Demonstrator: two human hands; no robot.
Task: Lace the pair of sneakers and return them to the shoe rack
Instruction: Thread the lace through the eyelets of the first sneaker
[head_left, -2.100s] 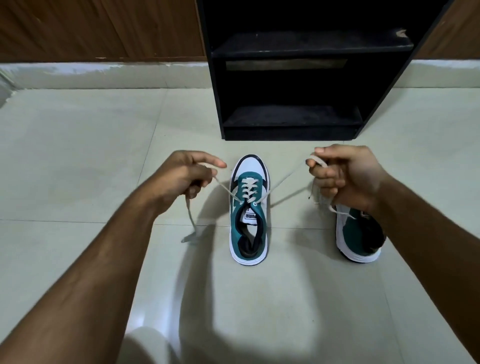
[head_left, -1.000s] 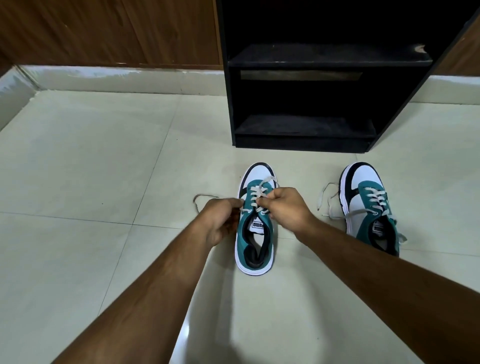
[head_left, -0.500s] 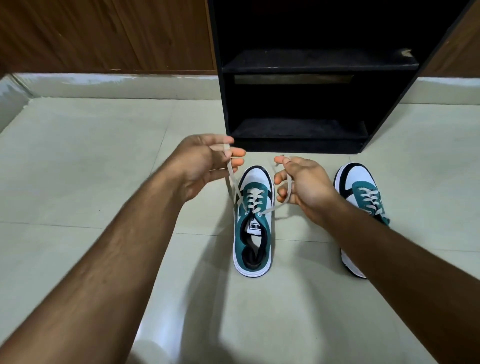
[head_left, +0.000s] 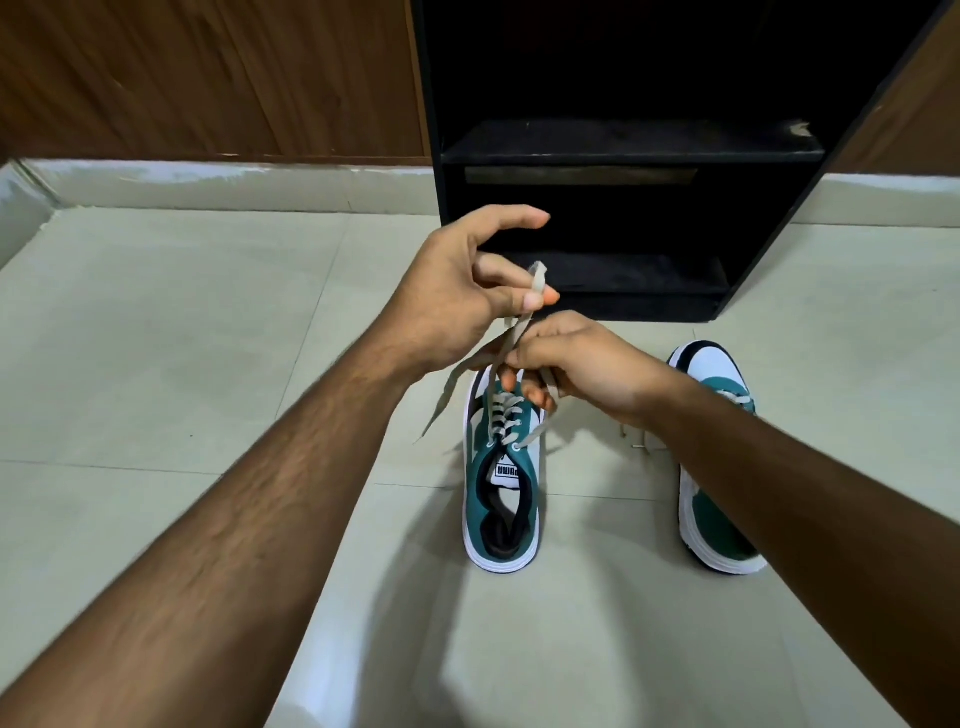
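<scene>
Head view shows we have brought our left hand (head_left: 457, 291) and right hand (head_left: 582, 364), each pinching the beige lace (head_left: 519, 327), together above the frame-centre teal-and-white sneaker (head_left: 501, 499), so knotting begins.

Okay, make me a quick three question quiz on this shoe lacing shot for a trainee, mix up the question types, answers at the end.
1. True or false: both sneakers already sit on the shoe rack.
2. Which hand pinches the raised lace loop? A) left B) right
3. Fill in: the centre sneaker stands on the ____.

Key:
1. False; both stand on the floor.
2. A, the left hand; the right hand grips lace lower down.
3. Floor.
</scene>
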